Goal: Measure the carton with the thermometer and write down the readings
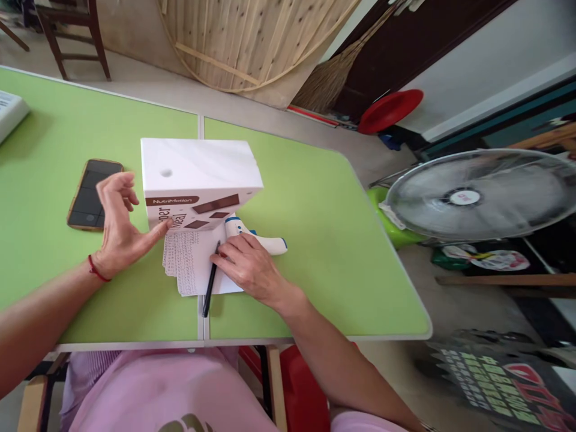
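Pink shirt (180, 396) fills the bottom of the view, right up against the near edge of the green tabletop (315, 240), which is really two tables pushed together with a seam down the middle.

Right hand (252, 267) lies palm down on a sheet of paper (189, 264) covered in printed text. Its fingers (225, 252) are loosely curled and pinch a black pen (210, 288) near the upper end; the pen slants down toward the near edge, along the seam. Just past that hand is a white thermometer-gun thing with blue trim (265, 240), lying flat and partly tucked under the knuckles.

Left hand (117, 228) is up on its edge, with a red string (96, 269) around the wrist. The fingers are spread open and not holding anything; the lowest one touches the front face of a white box (198, 180), down at its left corner. The box stands on the far end of the paper, with a brown "NutriMotion" label and brown bars on the side facing the camera.

Left of that hand is a smartphone (92, 193) in a tan case, screen dark, flat on the tabletop. Something white (11, 111) pokes in at the far left edge; I can't tell what it is.

Off the table: a big floor fan (477, 195) on the right, a red round lid or dish (390, 110) by the wall, a straw broom (333, 75), a wooden panel (252, 42) leaning against the wall, and a wooden chair (74, 36) at the top left.
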Demonstrator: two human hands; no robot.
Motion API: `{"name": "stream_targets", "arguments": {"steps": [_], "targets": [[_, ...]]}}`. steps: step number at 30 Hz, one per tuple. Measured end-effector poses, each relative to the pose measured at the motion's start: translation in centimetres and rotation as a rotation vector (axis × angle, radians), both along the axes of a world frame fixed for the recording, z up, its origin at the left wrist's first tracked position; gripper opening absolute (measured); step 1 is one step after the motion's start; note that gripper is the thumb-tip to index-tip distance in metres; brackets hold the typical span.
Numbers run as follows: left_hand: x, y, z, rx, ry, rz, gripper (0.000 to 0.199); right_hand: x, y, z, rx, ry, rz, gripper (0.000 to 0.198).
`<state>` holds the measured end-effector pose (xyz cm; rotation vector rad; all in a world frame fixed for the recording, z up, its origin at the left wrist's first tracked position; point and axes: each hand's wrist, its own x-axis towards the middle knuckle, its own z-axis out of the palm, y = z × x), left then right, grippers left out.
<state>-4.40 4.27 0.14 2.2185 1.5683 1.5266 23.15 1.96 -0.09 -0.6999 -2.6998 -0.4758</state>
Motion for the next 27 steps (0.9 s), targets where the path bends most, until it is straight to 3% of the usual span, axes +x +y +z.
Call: {"name": "stream_targets", "arguments": {"steps": [2, 3, 5, 7, 9, 11, 14, 16, 18, 20, 24, 27], "targets": [[0.2, -0.9, 1.0, 0.227, 0.066, 0.029, 0.051, 0.1, 0.2, 0.0, 0.009, 0.016, 0.030, 0.024], [0.4, -1.5, 1.4, 0.296, 0.125, -0.037, 0.035, 0.2, 0.3, 0.1, 0.010, 0.031, 0.042, 0.023], [0.9, -2.7, 2.0, 0.421, 0.222, -0.391, 0.014, 0.2, 0.3, 0.4, -0.007, 0.084, 0.062, 0.019], [1.8, -3.7, 1.9, 0.292, 0.471, -0.658, 0.012, 0.2, 0.2, 1.0, -0.045, 0.202, 0.086, 0.016], [2.6, -4.4, 1.2, 0.150, 0.605, -0.659, 0.014, -0.1, -0.2, 1.6, -0.120, 0.406, 0.101, 0.018], [3.2, -4.8, 0.1, 0.024, 0.699, -0.645, 0.015, -0.7, -0.6, 2.2, -0.291, 0.664, 0.045, 0.020], [3.6, -5.0, -1.1, -0.096, 0.803, -0.629, 0.019, -2.1, -1.1, 2.4, -0.748, 0.958, -0.129, 0.014], [3.7, -5.2, -1.4, -0.127, 0.843, -0.632, 0.022, -3.1, -1.0, 1.9, -1.044, 1.020, -0.200, 0.011], [3.8, -5.3, -1.3, -0.144, 0.856, -0.630, 0.025, -3.9, -0.9, 1.1, -1.207, 1.025, -0.242, 0.010], [3.9, -5.4, -1.0, -0.160, 0.857, -0.627, 0.024, -4.3, -0.8, -0.1, -1.193, 1.033, -0.304, 0.006], [3.9, -5.6, -0.5, -0.180, 0.862, -0.579, 0.019, -4.4, -1.1, -1.9, -0.934, 1.046, -0.415, 0.007], [3.8, -5.6, -0.2, -0.193, 0.854, -0.543, 0.024, -4.5, -1.4, -2.3, -0.818, 1.028, -0.455, 0.010]]}}
